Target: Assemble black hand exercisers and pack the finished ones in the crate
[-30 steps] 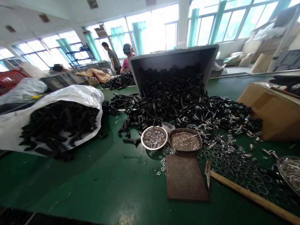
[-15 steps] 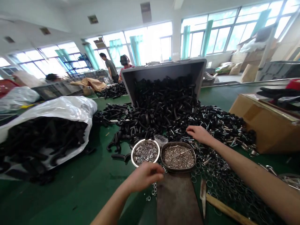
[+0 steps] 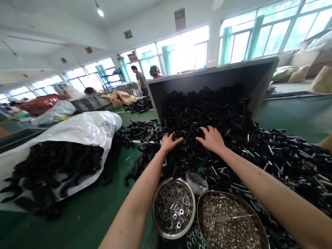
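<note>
Both arms reach out over a heap of black curved plastic parts [image 3: 192,152] that spills from a tipped grey bin [image 3: 269,69]. My left hand [image 3: 169,142] is at the heap's near left, fingers spread, nothing seen in it. To its right, my right hand [image 3: 212,139] is over the parts at the bin's mouth, fingers apart, and I see nothing held. Fingertips of both hands are close to or on the black parts; contact is unclear. Below the hands stand a round metal bowl [image 3: 155,221] of washers and rings and an oval tin [image 3: 263,231] of small metal pins with a thin tool lying on them.
At left a white plastic bag [image 3: 98,124] lies open with black parts inside. Black knobs with metal screws [image 3: 272,155] spread over the right side. A crumpled clear bag [image 3: 197,182] lies behind the bowls. Several people are at the far tables, one person [image 3: 140,79] standing.
My left hand has moved forward from beside the bowls to the heap. My right hand has shifted up to the bin's mouth, its fingers spreading. The view has come closer to the bin.
</note>
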The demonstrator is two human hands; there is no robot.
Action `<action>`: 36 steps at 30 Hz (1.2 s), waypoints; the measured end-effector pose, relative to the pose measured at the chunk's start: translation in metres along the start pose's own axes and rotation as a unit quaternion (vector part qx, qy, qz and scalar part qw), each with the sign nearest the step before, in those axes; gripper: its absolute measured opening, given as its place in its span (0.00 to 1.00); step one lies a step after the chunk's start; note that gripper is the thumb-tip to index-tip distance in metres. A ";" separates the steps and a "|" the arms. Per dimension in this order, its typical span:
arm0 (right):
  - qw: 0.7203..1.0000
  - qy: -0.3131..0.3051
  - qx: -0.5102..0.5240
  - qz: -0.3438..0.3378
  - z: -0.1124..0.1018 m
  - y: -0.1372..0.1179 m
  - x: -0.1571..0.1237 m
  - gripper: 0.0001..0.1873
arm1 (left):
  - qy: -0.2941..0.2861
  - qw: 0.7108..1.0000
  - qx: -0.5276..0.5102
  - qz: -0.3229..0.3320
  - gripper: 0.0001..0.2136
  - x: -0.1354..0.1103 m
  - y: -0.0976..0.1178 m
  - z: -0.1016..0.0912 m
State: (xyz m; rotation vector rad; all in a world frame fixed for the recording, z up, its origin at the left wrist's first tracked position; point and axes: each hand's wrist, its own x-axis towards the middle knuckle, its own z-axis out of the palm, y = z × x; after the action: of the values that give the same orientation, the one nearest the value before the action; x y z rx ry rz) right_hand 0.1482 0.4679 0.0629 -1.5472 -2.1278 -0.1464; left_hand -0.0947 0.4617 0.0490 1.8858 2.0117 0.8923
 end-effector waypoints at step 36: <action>0.960 -0.154 -0.078 -0.221 -0.025 -0.084 -0.064 0.26 | 0.165 0.986 -0.026 -0.025 0.17 -0.173 -0.139 -0.104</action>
State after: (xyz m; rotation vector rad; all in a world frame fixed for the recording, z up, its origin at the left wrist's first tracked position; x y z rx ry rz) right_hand 0.0939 0.3741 0.0729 -1.2094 -2.7505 -0.2426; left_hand -0.2427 0.2707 0.0111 1.7442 2.1806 1.3018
